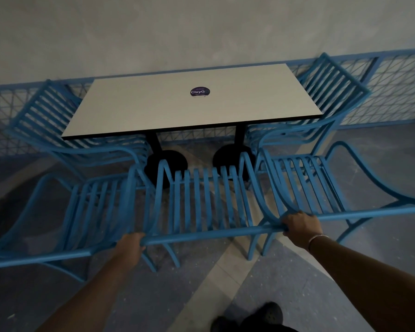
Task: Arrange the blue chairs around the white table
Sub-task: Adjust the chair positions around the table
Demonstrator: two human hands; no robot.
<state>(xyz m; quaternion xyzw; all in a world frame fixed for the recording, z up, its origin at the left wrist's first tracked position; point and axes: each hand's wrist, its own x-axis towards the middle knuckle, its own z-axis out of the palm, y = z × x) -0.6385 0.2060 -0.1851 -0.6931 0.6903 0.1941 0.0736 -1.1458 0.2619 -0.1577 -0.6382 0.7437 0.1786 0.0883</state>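
**Head view: both hands grip the middle chair at the table**

A dark shoe (271, 315) stands nearest on the floor. The left hand (130, 245) and right hand (301, 226) each curl round the top rail of the middle chair (201, 232), which faces the table's long near side. A left chair (46, 257) and a right chair (369, 212) flank it. Beyond, the white table (189, 111) carries a round sticker (200, 92). A left end chair (41, 111) and a right end chair (331, 85) sit at its short sides, before a blue mesh fence (398, 92).

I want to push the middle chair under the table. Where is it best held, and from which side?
Grip the top rail from behind, hands wide apart as the left hand and right hand are: it is a round bar, nearest you.
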